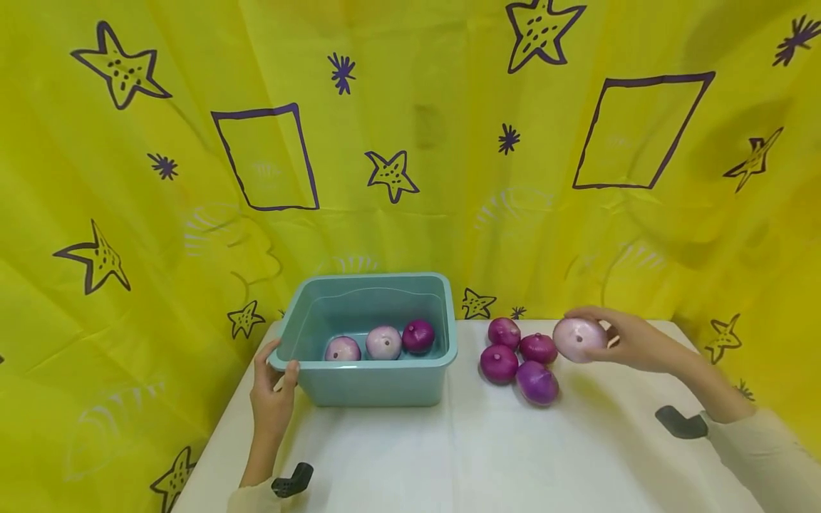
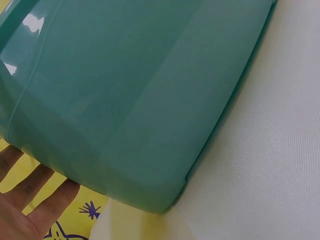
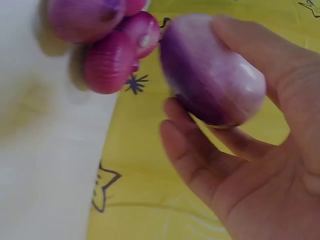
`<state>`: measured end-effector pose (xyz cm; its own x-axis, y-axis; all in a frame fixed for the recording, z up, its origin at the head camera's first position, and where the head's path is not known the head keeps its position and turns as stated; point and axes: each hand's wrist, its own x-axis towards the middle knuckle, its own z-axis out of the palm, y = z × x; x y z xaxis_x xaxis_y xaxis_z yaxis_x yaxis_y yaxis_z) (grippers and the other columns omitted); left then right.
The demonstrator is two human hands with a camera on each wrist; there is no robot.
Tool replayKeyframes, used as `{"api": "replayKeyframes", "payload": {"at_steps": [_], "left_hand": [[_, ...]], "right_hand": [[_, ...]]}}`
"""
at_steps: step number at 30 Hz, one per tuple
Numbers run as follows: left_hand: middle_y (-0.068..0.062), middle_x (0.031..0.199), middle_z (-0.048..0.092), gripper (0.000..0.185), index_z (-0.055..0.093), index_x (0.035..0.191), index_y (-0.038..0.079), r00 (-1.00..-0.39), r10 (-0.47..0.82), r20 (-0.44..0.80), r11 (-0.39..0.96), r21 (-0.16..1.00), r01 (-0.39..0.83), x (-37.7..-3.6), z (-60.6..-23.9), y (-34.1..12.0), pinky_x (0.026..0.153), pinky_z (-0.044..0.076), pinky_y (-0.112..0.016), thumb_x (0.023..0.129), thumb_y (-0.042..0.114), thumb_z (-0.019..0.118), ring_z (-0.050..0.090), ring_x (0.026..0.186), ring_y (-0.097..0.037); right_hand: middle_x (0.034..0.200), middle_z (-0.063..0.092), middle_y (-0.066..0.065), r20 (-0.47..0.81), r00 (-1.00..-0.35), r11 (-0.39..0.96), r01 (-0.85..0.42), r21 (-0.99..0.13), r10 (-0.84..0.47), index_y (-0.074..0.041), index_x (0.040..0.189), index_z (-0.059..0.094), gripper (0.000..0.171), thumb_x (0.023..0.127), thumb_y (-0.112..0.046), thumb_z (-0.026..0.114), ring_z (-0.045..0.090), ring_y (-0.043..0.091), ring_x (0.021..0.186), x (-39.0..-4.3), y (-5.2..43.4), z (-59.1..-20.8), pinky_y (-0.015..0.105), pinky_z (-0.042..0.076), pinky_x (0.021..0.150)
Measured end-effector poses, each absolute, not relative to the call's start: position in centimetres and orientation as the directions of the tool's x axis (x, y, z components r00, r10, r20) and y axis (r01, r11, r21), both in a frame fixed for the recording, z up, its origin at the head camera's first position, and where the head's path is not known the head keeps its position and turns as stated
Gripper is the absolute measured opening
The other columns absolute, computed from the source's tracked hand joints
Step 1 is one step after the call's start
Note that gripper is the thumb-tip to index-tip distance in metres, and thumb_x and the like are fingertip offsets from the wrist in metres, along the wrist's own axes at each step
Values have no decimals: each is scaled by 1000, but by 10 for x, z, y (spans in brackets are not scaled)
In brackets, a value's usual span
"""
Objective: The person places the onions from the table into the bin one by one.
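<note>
The right hand [image 1: 631,340] holds a pale purple round onion [image 1: 579,339] above the desk's far right side. The left hand [image 1: 272,388] grips the teal plastic tub's [image 1: 378,385] corner. Next, I think, the onion must be carried over and lowered in.

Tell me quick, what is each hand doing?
Left hand: grips the teal plastic tub at its corner rim.
Right hand: holds a pale purple round onion.

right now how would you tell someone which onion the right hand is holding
Start at the teal tub on the white table, then look right to the cluster of four purple onions lying on the table. At the cluster's right edge the right hand holds the onion off the table; it alone is pale pink-white, unlike the four dark purple ones.
</note>
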<state>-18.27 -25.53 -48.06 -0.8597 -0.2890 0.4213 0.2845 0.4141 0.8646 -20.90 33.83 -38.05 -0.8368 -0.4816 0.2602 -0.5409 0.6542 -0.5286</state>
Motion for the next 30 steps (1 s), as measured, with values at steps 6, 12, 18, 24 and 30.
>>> {"api": "replayKeyframes", "payload": {"at_steps": [6,12,18,24,30], "left_hand": [[-25,150,51,54,37,153,15,-858,-287,427,416,862,290,-182,-481,-256,101,42,-69,103,15,59,54,129,-49],[-26,149,51,55,38,153,13,-854,-289,432,424,858,290,-183,-483,-256,99,44,-67,103,14,60,55,128,-50],[-24,148,53,54,39,152,18,-860,-292,419,418,864,279,-182,-483,-256,101,44,-67,103,18,61,56,128,-48],[-26,148,53,55,38,153,16,-860,-290,420,415,865,282,-183,-483,-256,102,42,-70,103,17,61,56,127,-49],[-25,148,53,55,38,153,17,-860,-296,416,411,868,279,-183,-482,-257,102,42,-70,103,17,61,55,128,-48]], "right_hand": [[121,66,22,385,-850,680,-520,-517,-359,-5,138,59,64,81,-8,87,69,25,85,-236,324,-357,23,57,67],[129,59,29,394,-890,676,-436,-594,-228,-8,148,51,69,87,-13,83,68,46,96,-253,311,-342,18,55,64],[138,53,27,363,-913,672,-389,-630,-188,-11,151,46,72,89,-19,82,67,46,102,-265,301,-332,14,53,69],[139,52,29,371,-906,662,-407,-629,-205,-8,152,44,74,89,-18,82,67,48,103,-275,297,-328,12,51,71],[138,53,29,382,-897,658,-426,-621,-221,-7,152,45,74,89,-19,82,67,48,104,-281,293,-329,9,50,72]]}}
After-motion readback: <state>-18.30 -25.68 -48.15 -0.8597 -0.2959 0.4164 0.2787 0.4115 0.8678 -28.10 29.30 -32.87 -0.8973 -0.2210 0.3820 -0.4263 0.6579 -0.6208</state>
